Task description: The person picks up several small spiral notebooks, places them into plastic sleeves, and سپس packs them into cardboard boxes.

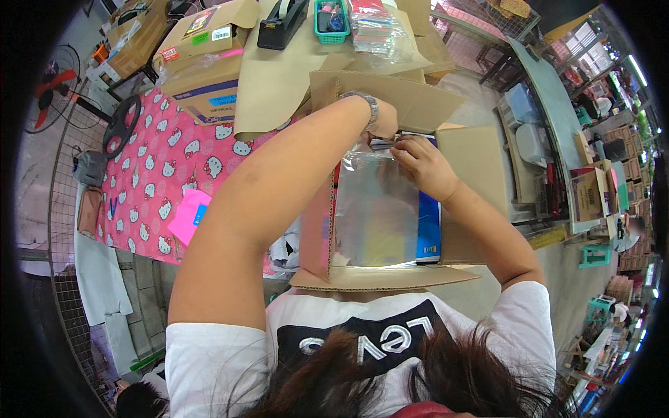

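An open cardboard box [472, 157] stands in front of me with its flaps spread. Across its opening lies a clear plastic bag [376, 202], wrinkled and shiny. Beneath it a blue book or packet [429, 233] shows along the right side. My right hand [424, 166] is closed, fingertips pinched on the bag's far edge. Just beyond and left of it, my left hand [383, 120] bends down over the far side of the box, its fingers curled. What those fingers grip is mostly hidden by the hand itself.
A table with a pink patterned cloth [150, 167] lies to the left, bearing a bright pink packet [187, 216]. Further off are closed cartons [202, 87], a black tape dispenser [282, 24], a green basket [331, 22] and plastic-wrapped packs [376, 31]. A fan [52, 90] stands far left.
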`<action>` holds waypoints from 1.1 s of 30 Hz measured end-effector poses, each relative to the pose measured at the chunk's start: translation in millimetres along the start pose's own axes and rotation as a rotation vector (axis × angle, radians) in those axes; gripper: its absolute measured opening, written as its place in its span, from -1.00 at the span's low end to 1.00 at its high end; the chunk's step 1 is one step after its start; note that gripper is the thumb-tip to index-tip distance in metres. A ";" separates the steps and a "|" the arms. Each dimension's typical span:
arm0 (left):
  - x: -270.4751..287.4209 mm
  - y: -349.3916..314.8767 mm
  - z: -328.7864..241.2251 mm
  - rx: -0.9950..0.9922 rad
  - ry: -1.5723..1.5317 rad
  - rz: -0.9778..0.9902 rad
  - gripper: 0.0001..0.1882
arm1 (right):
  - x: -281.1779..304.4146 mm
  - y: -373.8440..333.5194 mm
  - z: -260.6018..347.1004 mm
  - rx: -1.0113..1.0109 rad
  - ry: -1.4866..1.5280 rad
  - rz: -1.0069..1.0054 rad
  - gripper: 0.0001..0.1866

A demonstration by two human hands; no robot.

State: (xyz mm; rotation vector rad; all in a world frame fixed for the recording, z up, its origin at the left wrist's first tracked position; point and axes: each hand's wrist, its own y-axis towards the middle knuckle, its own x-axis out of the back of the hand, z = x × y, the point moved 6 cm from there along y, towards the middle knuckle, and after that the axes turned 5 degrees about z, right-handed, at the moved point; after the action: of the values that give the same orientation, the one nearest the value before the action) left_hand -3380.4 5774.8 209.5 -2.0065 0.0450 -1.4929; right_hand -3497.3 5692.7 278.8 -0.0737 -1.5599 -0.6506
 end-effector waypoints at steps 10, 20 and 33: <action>9.2 -44.8 -9.5 0.400 -1.272 0.012 -0.83 | 9.4 -15.5 3.0 0.046 -0.034 -0.112 -0.63; 32.2 -61.2 -32.1 0.321 -1.306 0.030 -0.73 | 25.2 -26.4 0.3 0.027 0.028 -0.217 -0.68; 32.8 -69.0 -42.0 0.206 -1.431 0.063 -0.74 | 27.8 -35.2 1.5 0.098 0.037 -0.276 -0.67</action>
State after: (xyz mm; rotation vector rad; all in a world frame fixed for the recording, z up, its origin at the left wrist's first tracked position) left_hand -3428.1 5798.2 278.6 -2.3779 -0.5857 0.2119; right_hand -3517.0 5654.7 292.3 0.2301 -1.5777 -0.7848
